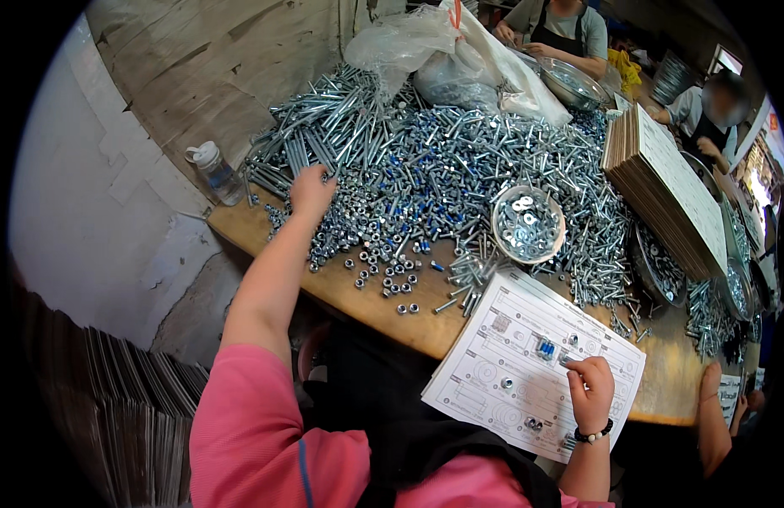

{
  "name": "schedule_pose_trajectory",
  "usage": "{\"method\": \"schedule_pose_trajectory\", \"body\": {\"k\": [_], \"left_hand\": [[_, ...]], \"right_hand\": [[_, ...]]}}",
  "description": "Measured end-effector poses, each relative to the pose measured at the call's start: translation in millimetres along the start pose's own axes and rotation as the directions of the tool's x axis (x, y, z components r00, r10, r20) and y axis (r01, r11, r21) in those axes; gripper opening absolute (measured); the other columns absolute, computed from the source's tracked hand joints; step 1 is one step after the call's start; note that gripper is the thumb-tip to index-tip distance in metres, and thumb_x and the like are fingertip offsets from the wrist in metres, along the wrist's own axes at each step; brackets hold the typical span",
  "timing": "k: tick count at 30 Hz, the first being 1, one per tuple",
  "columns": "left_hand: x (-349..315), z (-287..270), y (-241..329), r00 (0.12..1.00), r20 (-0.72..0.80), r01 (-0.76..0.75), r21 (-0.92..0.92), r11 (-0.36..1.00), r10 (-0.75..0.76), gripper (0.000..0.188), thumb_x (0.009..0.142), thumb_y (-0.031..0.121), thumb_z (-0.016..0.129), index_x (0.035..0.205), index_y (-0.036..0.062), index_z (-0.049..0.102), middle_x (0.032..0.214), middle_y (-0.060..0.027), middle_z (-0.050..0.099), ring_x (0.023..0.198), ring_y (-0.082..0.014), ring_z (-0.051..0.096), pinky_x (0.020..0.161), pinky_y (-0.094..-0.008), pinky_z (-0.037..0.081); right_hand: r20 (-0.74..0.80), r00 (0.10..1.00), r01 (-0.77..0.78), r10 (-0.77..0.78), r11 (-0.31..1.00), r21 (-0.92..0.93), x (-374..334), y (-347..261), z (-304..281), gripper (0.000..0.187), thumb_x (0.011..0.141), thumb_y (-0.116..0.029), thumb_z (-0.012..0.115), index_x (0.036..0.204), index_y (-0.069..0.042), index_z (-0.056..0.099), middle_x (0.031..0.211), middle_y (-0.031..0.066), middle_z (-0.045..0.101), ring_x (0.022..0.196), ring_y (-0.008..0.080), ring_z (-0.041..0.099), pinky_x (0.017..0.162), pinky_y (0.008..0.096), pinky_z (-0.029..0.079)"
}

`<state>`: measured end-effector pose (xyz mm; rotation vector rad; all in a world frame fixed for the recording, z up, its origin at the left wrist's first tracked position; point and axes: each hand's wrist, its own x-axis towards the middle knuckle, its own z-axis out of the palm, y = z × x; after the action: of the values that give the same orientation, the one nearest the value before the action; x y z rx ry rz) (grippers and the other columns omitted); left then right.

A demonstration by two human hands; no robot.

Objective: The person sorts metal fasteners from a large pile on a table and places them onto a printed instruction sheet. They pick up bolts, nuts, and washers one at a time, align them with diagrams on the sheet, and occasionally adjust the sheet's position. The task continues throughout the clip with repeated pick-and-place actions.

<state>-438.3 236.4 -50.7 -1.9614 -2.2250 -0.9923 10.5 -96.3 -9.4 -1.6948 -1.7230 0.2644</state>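
Observation:
My left hand reaches into the pile at the left, where long bolts meet loose nuts. Its fingers are curled, and whatever they hold is hidden. Over a printed sheet with line drawings of hardware, my right hand has its fingertips pinched beside a small grey metal part; whether they grip it is unclear. Short bolts with blue patches lie together on the sheet, near that hand. A single nut and a few metal pieces rest lower on it.
A bowl of washers sits amid the bolts. At the back are plastic bags; a water bottle stands left. Stacked boards and a dark bowl are at right. Other people work beyond and to the right.

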Motion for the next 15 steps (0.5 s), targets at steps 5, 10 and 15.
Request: {"method": "schedule_pose_trajectory", "body": {"k": [5, 10, 15], "left_hand": [[44, -3, -42, 0.927, 0.073, 0.321, 0.352, 0.880, -0.367, 0.051, 0.077, 0.042, 0.060, 0.114, 0.0080, 0.057, 0.127, -0.0101, 0.044, 0.122, -0.0281, 0.036, 0.098, -0.0454, 0.030], [60, 18, -55, 0.827, 0.093, 0.509, 0.297, 0.808, -0.555, 0.054, 0.078, 0.047, 0.059, 0.116, 0.0086, 0.057, 0.133, -0.0082, 0.040, 0.126, -0.0263, 0.030, 0.102, -0.0456, 0.025], [65, 24, -53, 0.779, 0.122, 0.572, 0.264, 0.776, -0.615, 0.051, 0.079, 0.047, 0.058, 0.112, 0.0083, 0.060, 0.134, -0.0084, 0.040, 0.127, -0.0264, 0.029, 0.102, -0.0461, 0.024]], "right_hand": [[0.025, 0.999, 0.047, -0.047, 0.999, 0.002, 16, -16, 10, 0.015, 0.067, -0.001, 0.067, 0.082, -0.004, 0.064, 0.074, 0.0087, 0.055, 0.067, 0.0235, 0.053, 0.057, 0.0317, 0.043], [0.065, 0.997, 0.053, -0.052, 0.999, -0.013, 28, -26, 20, 0.015, 0.067, -0.002, 0.067, 0.082, -0.004, 0.064, 0.074, 0.0085, 0.055, 0.067, 0.0237, 0.053, 0.058, 0.0318, 0.043], [0.095, 0.995, 0.034, -0.031, 0.999, -0.025, 34, -32, 24, 0.015, 0.067, -0.001, 0.067, 0.081, -0.004, 0.064, 0.075, 0.0083, 0.056, 0.066, 0.0234, 0.053, 0.058, 0.0315, 0.043]]}}
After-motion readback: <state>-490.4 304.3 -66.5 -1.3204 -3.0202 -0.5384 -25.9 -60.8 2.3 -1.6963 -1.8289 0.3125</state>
